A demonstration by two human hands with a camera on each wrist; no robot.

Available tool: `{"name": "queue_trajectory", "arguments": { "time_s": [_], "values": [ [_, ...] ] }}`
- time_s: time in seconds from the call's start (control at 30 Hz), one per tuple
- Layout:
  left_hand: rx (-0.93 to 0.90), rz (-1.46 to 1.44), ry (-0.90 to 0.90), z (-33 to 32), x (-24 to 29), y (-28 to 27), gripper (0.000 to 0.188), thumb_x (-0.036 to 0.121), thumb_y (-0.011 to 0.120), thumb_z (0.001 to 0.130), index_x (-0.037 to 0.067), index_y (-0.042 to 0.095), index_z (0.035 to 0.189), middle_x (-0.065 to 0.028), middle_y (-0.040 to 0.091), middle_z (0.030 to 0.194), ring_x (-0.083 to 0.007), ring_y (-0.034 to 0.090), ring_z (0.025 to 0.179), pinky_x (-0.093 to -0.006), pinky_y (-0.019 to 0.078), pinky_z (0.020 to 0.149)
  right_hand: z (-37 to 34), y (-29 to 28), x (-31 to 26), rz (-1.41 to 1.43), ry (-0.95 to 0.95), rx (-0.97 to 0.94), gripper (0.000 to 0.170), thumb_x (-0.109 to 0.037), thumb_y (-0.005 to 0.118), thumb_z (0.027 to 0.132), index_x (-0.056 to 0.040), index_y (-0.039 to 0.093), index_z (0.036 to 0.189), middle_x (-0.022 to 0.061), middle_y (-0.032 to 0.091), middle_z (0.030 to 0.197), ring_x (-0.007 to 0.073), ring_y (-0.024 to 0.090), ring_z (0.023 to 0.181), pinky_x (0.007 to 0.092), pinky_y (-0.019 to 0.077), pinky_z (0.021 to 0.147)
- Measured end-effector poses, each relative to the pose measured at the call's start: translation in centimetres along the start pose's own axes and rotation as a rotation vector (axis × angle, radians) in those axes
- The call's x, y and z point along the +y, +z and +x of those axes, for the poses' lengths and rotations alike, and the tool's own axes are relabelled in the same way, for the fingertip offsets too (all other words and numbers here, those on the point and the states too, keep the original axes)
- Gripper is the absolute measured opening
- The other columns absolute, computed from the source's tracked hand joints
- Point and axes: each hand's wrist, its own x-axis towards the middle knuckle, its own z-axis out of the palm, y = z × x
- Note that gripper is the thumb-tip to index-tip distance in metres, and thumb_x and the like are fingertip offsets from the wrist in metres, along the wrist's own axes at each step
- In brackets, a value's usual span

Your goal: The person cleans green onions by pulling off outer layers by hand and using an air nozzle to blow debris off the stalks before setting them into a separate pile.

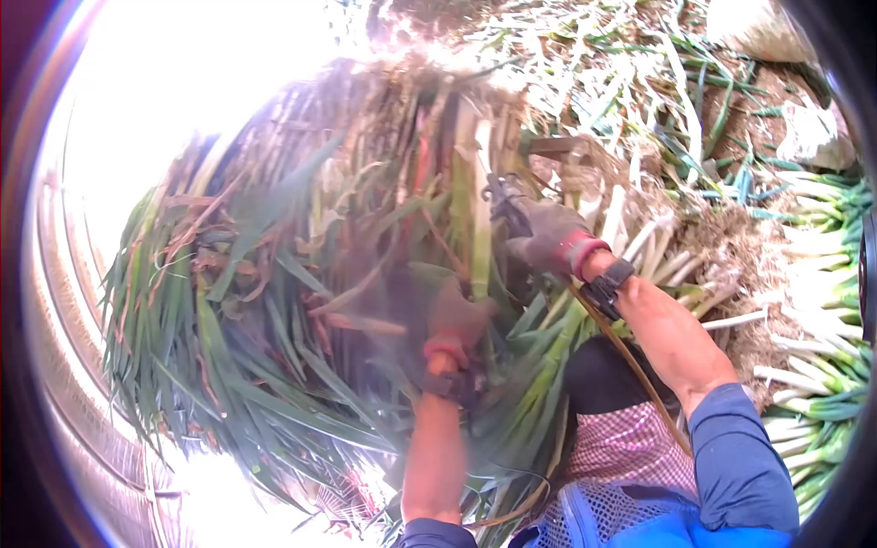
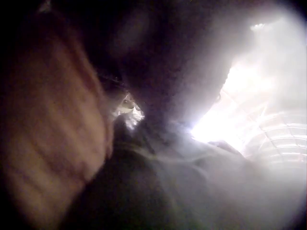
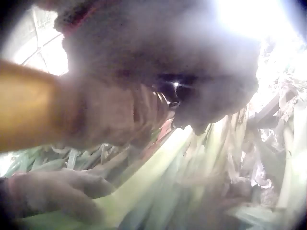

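My gloved left hand (image 1: 457, 315), blurred in the head view, grips a leek (image 1: 481, 215) low on its green part. That pale stalk stands up in front of a big heap of leeks (image 1: 274, 301). My gloved right hand (image 1: 553, 239) holds a dark air blow gun (image 1: 504, 203) beside the stalk's upper end. In the right wrist view the blow gun's tan hose (image 3: 29, 110) enters from the left, and the left hand (image 3: 57, 194) lies along the leek. The left wrist view is mostly dark, with the glove close to the lens.
Cleaned white-stemmed leeks (image 1: 813, 384) lie in a row at the right. Several pale stalks (image 1: 649, 242) lie just beyond the right wrist. Peeled leaf scraps (image 1: 630, 82) cover the ground behind. The hose runs down beside my lap, and a curved ribbed wall (image 1: 78, 365) is at the left.
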Motion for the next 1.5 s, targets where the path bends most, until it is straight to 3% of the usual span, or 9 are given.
{"name": "queue_trajectory", "arguments": {
  "time_s": [0.2,0.37,0.63,0.93,1.03,1.13,1.23,1.37,1.5],
  "values": [
    [-0.031,-0.016,0.038,1.4,-1.9,0.7,0.049,0.026,0.089,0.08,-0.002,0.072,0.118,-0.0162,0.08,0.101,-0.0257,0.078,0.09,-0.0389,0.0605,0.085,-1.6,2.0,2.5,0.0,-0.111,0.051,0.079,-0.037,0.076,0.095,-0.0126,0.047,0.165,0.0263,0.075,0.12,0.0455,0.074,0.111,0.053,0.0571,0.1],
    [-0.036,-0.051,0.027,1.1,-1.8,0.8,0.048,0.023,0.088,0.081,-0.003,0.071,0.117,-0.0141,0.079,0.102,-0.0223,0.075,0.088,-0.0368,0.06,0.084,2.3,0.4,1.9,0.063,0.046,-0.038,0.069,-0.027,0.074,0.09,-0.0101,0.057,0.155,0.0247,0.078,0.114,0.0428,0.076,0.109,0.0511,0.0594,0.096],
    [-0.07,-0.204,0.026,1.6,-2.5,1.0,0.045,0.015,0.089,0.082,-0.005,0.072,0.118,-0.0114,0.08,0.104,-0.0162,0.073,0.088,-0.0328,0.059,0.081,-4.5,1.8,4.5,0.121,-0.108,-0.061,0.094,-0.037,0.08,0.09,-0.0122,0.039,0.172,0.0283,0.075,0.12,0.0415,0.076,0.109,0.0466,0.0576,0.1],
    [-0.083,-0.405,0.065,2.6,-3.9,1.4,0.043,0.008,0.09,0.085,-0.006,0.07,0.12,-0.0095,0.079,0.106,-0.0151,0.073,0.091,-0.0301,0.0597,0.082,-14.2,-3.2,4.2,0.296,-0.271,-0.527,0.098,-0.031,0.081,0.088,-0.013,0.038,0.173,0.0196,0.073,0.138,0.0329,0.073,0.122,0.0391,0.0527,0.111],
    [-0.051,-0.349,0.082,2.4,-3.6,1.3,0.044,0.007,0.091,0.085,-0.006,0.069,0.12,-0.0097,0.079,0.107,-0.0159,0.074,0.091,-0.0302,0.0603,0.083,-13.8,-3.7,2.7,0.185,-0.026,-0.543,0.095,-0.03,0.082,0.087,-0.0121,0.042,0.172,0.0197,0.069,0.144,0.0339,0.069,0.132,0.0395,0.0498,0.117],
    [-0.07,-0.443,0.089,2.3,-3.6,1.2,0.046,0.007,0.092,0.084,-0.006,0.069,0.121,-0.0103,0.078,0.108,-0.0171,0.075,0.093,-0.0309,0.061,0.084,-15.2,-0.4,5.0,0.246,-0.396,-0.36,0.094,-0.038,0.081,0.088,-0.0115,0.043,0.17,0.0267,0.077,0.112,0.0447,0.075,0.107,0.0466,0.0572,0.099],
    [-0.056,-0.384,0.062,2.2,-3.3,1.1,0.048,0.007,0.092,0.084,-0.006,0.068,0.124,-0.0108,0.078,0.111,-0.0177,0.075,0.095,-0.0315,0.061,0.086,-14.2,-1.6,2.9,0.158,-0.124,-0.401,0.094,-0.037,0.08,0.089,-0.0112,0.042,0.171,0.0273,0.076,0.116,0.0443,0.075,0.11,0.0466,0.0566,0.102],
    [-0.063,-0.412,0.085,2.8,-4.6,1.5,0.052,0.007,0.093,0.084,-0.007,0.066,0.126,-0.0111,0.078,0.113,-0.0181,0.075,0.097,-0.0322,0.0607,0.089,-15.7,-0.8,3.9,0.235,-0.408,-0.348,0.093,-0.036,0.08,0.089,-0.0094,0.042,0.17,0.0283,0.076,0.111,0.0445,0.075,0.108,0.0477,0.0583,0.098],
    [-0.065,-0.448,0.088,2.5,-3.8,1.4,0.053,0.006,0.092,0.084,-0.007,0.065,0.128,-0.0119,0.078,0.116,-0.019,0.075,0.1,-0.0327,0.0604,0.091,-14.0,-1.4,2.7,0.139,-0.102,-0.396,0.093,-0.026,0.083,0.085,-0.0107,0.045,0.169,0.0241,0.075,0.125,0.0408,0.075,0.113,0.0444,0.0566,0.103]
  ]
}}
